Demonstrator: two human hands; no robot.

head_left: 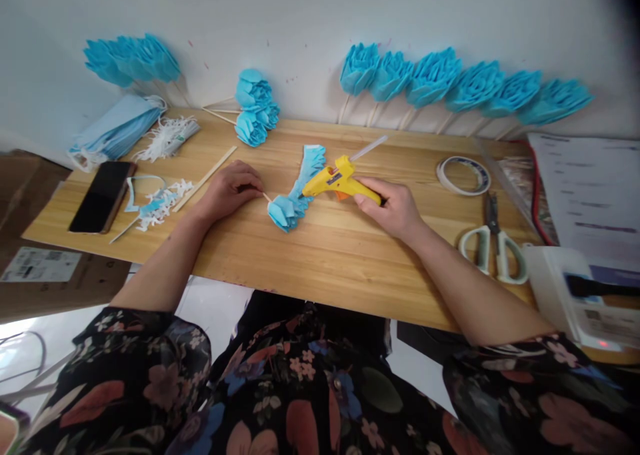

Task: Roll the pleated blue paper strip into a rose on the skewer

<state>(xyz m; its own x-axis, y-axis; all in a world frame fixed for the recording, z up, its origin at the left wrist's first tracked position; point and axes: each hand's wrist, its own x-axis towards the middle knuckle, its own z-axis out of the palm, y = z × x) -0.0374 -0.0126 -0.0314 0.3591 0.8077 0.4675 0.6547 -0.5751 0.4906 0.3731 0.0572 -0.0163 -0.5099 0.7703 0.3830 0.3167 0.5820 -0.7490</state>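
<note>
Between the fingers of my left hand is a thin wooden stick. Its far end carries a partly wrapped blue flower, from which a strip of blue petals trails away across the table. My right hand is closed round the handle of a yellow hot glue gun, with a clear glue stick poking out of its back. The gun's nozzle is at the petal strip, close to the flower; whether it touches I cannot tell.
Finished blue flowers on sticks lean along the wall. At left lie face masks, a phone, paper scraps and a flat wooden strip. A tape roll, scissors and a white box occupy the right.
</note>
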